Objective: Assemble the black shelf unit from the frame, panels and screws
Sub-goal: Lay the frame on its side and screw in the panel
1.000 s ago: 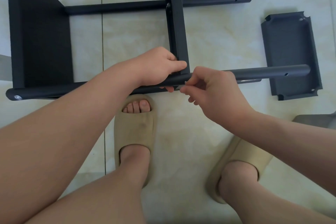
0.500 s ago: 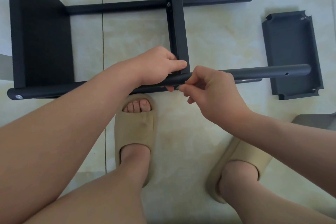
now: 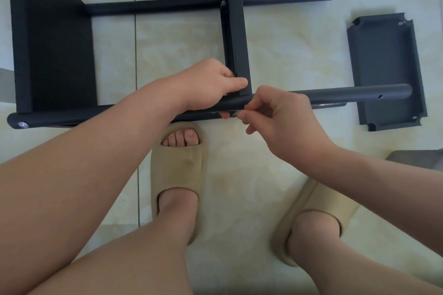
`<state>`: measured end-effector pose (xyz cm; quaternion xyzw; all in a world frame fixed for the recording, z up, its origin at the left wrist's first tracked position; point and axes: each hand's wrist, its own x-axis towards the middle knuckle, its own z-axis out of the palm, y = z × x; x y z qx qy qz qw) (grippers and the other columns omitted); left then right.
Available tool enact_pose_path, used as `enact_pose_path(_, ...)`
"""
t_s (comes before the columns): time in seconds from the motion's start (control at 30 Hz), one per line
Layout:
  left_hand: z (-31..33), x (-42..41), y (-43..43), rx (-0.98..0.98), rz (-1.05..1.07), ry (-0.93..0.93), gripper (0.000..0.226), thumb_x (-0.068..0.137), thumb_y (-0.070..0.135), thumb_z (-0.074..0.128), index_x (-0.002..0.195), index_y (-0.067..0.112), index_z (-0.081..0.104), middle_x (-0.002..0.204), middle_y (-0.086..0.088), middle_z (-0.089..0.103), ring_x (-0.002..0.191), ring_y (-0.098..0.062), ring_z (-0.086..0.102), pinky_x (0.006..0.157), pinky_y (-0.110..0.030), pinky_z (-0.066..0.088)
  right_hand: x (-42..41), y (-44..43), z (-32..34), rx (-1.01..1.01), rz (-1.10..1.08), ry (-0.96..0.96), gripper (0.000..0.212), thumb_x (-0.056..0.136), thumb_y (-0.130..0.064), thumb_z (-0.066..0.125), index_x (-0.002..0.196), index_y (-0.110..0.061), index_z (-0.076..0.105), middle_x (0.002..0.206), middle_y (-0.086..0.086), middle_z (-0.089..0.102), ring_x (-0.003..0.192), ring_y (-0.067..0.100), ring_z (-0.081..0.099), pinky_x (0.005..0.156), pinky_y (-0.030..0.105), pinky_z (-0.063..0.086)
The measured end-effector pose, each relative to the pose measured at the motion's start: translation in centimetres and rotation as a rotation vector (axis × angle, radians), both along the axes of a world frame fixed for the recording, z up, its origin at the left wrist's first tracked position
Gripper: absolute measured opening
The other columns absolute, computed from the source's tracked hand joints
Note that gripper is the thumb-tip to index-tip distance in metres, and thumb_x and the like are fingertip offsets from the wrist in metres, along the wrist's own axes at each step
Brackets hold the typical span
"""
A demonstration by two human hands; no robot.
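Note:
The black shelf unit lies on its side on the tiled floor. Its near tube (image 3: 347, 93) runs left to right, and a far tube (image 3: 167, 6) lies parallel behind it. One panel (image 3: 55, 55) is fixed at the left end. A middle panel (image 3: 236, 38) stands between the tubes. My left hand (image 3: 213, 86) grips the near tube where the middle panel's corner meets it. My right hand (image 3: 278, 117) pinches something small and metallic against the front of the tube at that joint; it is mostly hidden by the fingers.
A loose black panel (image 3: 386, 67) lies flat on the floor at the right, under the near tube's free end. My feet in beige slippers (image 3: 178, 175) stand just in front of the frame. Grey objects poke in at the left and right edges.
Almost nothing has moved. Both hands stay at the same joint, and my right hand's fingers have shifted only slightly.

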<state>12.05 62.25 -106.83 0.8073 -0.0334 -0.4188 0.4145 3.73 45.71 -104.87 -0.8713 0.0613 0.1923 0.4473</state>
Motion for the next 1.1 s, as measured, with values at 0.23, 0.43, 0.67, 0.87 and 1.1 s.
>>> enact_pose_path(0.23, -0.3, -0.1, 0.0, 0.022, -0.006, -0.010, 0.044, 0.101, 0.043, 0.052, 0.092, 0.006, 0.073, 0.065, -0.004, 0.074, 0.060, -0.010, 0.070, 0.066, -0.030, 0.042, -0.8, -0.8, -0.5, 0.114, -0.018, -0.002, 0.015, 0.093, -0.009, 0.068, 0.085, -0.019, 0.061, 0.080, -0.007, 0.074, 0.078, 0.002, 0.072, 0.079, 0.023, 0.055)
enact_pose_path(0.43, -0.3, -0.1, 0.1, 0.016, -0.010, -0.009, 0.044, 0.101, 0.043, 0.052, 0.091, 0.006, 0.073, 0.065, -0.003, 0.074, 0.057, -0.010, 0.069, 0.062, -0.028, 0.040, -0.9, -0.7, -0.9, 0.229, -0.111, 0.030, 0.014, 0.092, 0.002, 0.068, 0.083, -0.009, 0.063, 0.079, 0.000, 0.072, 0.072, 0.011, 0.073, 0.077, 0.026, 0.057)
enact_pose_path(0.67, -0.2, -0.1, 0.1, 0.011, -0.013, -0.001, 0.040, 0.100, 0.046, 0.052, 0.089, 0.013, 0.073, 0.066, -0.002, 0.075, 0.058, -0.005, 0.066, 0.070, -0.033, 0.042, -1.0, -0.4, -1.0, 0.462, -0.288, 0.105, 0.011, 0.088, 0.013, 0.066, 0.081, 0.005, 0.062, 0.073, 0.000, 0.071, 0.069, 0.019, 0.072, 0.075, 0.028, 0.060)
enact_pose_path(0.87, -0.2, -0.1, 0.1, 0.012, -0.013, -0.005, 0.041, 0.100, 0.044, 0.052, 0.088, 0.011, 0.072, 0.067, -0.003, 0.075, 0.063, -0.009, 0.071, 0.079, -0.037, 0.049, -1.1, -0.2, -0.6, 0.196, -0.141, 0.010, 0.018, 0.091, 0.002, 0.067, 0.080, -0.012, 0.065, 0.079, -0.001, 0.071, 0.070, 0.011, 0.073, 0.078, 0.032, 0.059)
enact_pose_path(1.1, -0.3, 0.0, 0.1, -0.005, 0.007, 0.007, 0.040, 0.100, 0.042, 0.054, 0.083, 0.010, 0.072, 0.076, -0.007, 0.076, 0.068, -0.018, 0.074, 0.082, -0.038, 0.052, -1.1, -0.2, -0.3, -0.023, 0.067, -0.177, 0.014, 0.090, 0.005, 0.061, 0.084, -0.007, 0.065, 0.076, -0.001, 0.070, 0.074, 0.007, 0.068, 0.068, 0.025, 0.050)
